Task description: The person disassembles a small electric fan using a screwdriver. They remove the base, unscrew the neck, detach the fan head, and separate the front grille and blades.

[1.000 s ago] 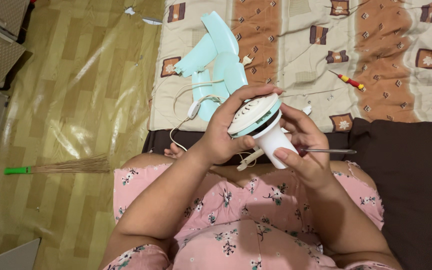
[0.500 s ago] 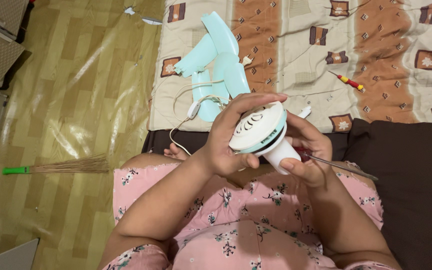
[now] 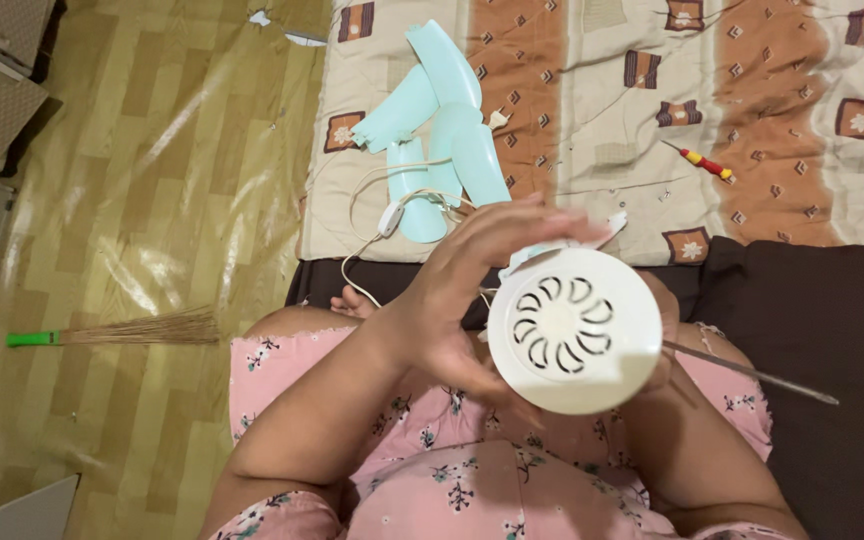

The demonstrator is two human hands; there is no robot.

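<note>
My left hand (image 3: 467, 290) grips the side of a round white fan motor housing (image 3: 574, 330), whose slotted back cover now faces the camera. My right hand (image 3: 664, 345) is almost wholly hidden behind the housing and supports it from underneath. The metal shaft of a screwdriver (image 3: 752, 373) sticks out to the right from that hand. A white power cord with an inline switch (image 3: 388, 218) runs from the housing up onto the bed.
Pale blue fan blades (image 3: 435, 120) lie on the patterned bedspread (image 3: 752, 60) ahead. A small red and yellow screwdriver (image 3: 704, 162) rests further right. A dark pillow (image 3: 822, 330) is at my right. A broom with a green handle (image 3: 117, 331) lies on the wooden floor at left.
I have tilted the housing so its round back cover faces up at me, and brought it lower and to the right. The screwdriver shaft has swung downward to the right.
</note>
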